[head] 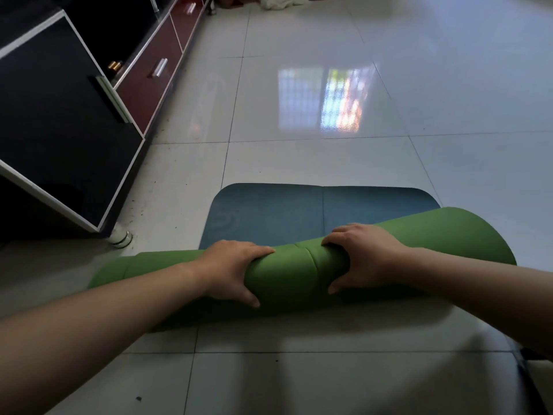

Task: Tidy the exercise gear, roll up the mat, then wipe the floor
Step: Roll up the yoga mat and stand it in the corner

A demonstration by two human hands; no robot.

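Fingers of the left hand and of the right hand are curled over the top of the green mat, thumbs pressed to its near side, so the roll is gripped near its middle. It lies on the tiled floor, with a short blue flap flat beyond. Even pressure should be applied and the ends kept square, since the right end looks flared. The inner turns cannot be seen, the right end is partly covered by the forearm, and a white cloth is cut off at the top edge.
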